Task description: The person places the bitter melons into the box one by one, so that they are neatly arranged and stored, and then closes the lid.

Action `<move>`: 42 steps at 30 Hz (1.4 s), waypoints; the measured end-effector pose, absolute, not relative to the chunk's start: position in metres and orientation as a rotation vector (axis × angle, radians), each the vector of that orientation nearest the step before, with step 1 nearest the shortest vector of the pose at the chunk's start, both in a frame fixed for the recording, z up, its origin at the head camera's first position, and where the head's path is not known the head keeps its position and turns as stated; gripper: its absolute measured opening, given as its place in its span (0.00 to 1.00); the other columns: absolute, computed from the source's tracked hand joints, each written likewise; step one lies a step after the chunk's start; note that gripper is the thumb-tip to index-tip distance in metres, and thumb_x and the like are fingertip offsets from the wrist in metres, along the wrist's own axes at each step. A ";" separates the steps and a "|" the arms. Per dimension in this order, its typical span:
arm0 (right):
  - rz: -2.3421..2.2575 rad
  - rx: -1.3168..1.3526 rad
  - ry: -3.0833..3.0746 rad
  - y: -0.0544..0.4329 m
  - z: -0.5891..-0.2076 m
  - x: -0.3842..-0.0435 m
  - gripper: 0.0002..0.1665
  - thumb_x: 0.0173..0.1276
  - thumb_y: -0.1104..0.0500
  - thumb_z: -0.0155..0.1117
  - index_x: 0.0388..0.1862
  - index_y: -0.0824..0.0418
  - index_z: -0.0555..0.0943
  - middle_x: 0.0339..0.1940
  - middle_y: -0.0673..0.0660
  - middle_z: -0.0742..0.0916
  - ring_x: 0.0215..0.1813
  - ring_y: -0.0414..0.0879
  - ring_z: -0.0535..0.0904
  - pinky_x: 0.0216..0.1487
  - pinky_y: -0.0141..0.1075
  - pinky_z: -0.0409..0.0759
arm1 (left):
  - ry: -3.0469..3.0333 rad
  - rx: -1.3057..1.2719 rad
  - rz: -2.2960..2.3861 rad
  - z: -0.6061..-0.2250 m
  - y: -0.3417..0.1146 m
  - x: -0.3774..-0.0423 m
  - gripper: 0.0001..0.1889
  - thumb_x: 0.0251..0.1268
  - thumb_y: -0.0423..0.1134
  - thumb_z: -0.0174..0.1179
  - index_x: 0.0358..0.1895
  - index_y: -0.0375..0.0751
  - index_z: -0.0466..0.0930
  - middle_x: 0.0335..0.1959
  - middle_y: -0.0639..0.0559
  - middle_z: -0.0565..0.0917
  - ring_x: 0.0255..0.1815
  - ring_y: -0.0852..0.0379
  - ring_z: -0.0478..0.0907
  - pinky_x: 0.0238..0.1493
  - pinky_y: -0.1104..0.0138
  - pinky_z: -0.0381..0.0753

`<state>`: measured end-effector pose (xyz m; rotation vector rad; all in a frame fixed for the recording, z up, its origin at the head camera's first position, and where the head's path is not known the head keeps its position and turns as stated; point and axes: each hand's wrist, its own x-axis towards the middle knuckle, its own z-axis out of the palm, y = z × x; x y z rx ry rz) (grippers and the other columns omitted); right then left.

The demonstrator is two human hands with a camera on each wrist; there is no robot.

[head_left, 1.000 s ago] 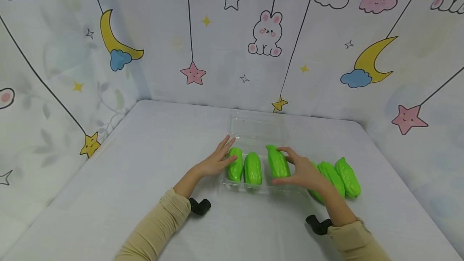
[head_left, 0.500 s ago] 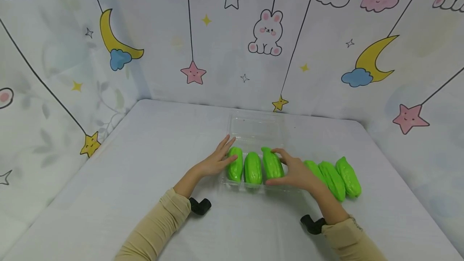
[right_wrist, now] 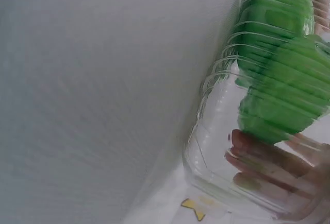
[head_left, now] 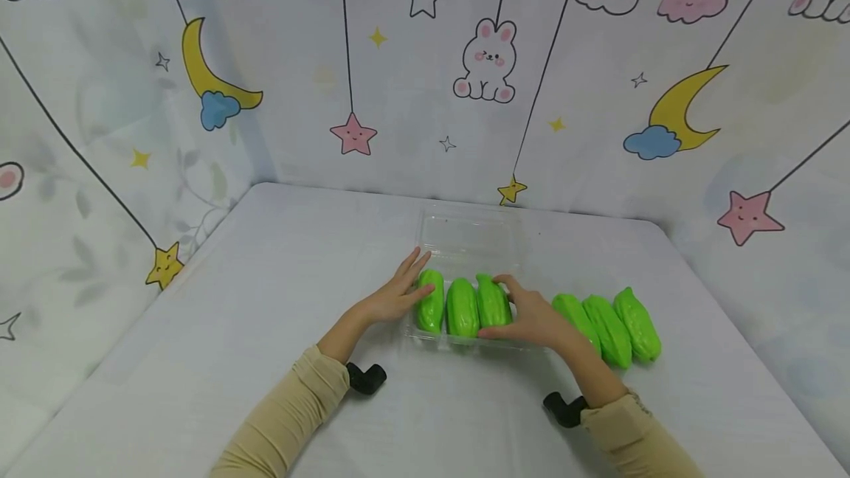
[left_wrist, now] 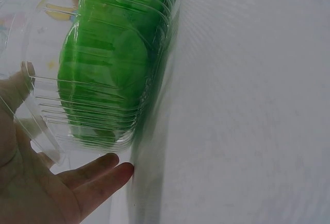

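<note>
In the head view a clear plastic clamshell box [head_left: 438, 336] lies unfolded at the table's middle. Two ridged, bright green toy gourds, a left one [head_left: 430, 302] and a middle one [head_left: 462, 308], lie side by side in it. My right hand [head_left: 534, 319] holds a third green gourd [head_left: 493, 304] between thumb and fingers, inside the box beside the middle one. In the right wrist view those fingers [right_wrist: 258, 152] show through the clear wall. My left hand [head_left: 392, 297] steadies the box's left side with straight fingers, its thumb [left_wrist: 20, 85] at the rim.
Three more green gourds, a near one [head_left: 576, 319], a middle one [head_left: 609, 330] and a far one [head_left: 638, 324], lie on the white table [head_left: 319, 257] right of the box. The transparent lid [head_left: 471, 233] lies back behind it. A patterned curtain [head_left: 398, 80] surrounds the table.
My right hand has moved left and slightly down with its gourd, which now lies close against the middle gourd. My left hand has stayed put.
</note>
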<state>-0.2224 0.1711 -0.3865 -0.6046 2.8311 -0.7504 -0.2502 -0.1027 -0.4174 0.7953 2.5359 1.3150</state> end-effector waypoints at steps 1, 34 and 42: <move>-0.739 -0.602 2.830 0.170 -0.386 -0.222 0.58 0.41 0.31 0.70 0.66 0.57 0.57 0.55 0.72 0.76 0.56 0.64 0.72 0.48 0.55 0.73 | 2.535 0.791 1.315 -0.417 -0.103 -0.250 0.35 0.72 0.50 0.43 0.73 0.49 0.35 0.73 0.46 0.30 0.72 0.48 0.31 0.66 0.47 0.47; -0.587 -0.521 2.807 0.156 -0.384 -0.222 0.57 0.44 0.31 0.69 0.64 0.59 0.56 0.40 0.67 0.81 0.42 0.56 0.78 0.37 0.45 0.76 | 2.535 0.799 1.316 -0.418 -0.103 -0.250 0.35 0.72 0.51 0.43 0.73 0.46 0.35 0.73 0.45 0.31 0.72 0.47 0.33 0.65 0.48 0.50; -0.605 -0.515 2.809 0.157 -0.381 -0.220 0.58 0.44 0.31 0.69 0.65 0.59 0.55 0.42 0.67 0.81 0.41 0.55 0.78 0.34 0.44 0.76 | 2.531 0.799 1.317 -0.417 -0.103 -0.250 0.35 0.72 0.51 0.42 0.73 0.45 0.35 0.73 0.46 0.30 0.72 0.46 0.33 0.65 0.47 0.48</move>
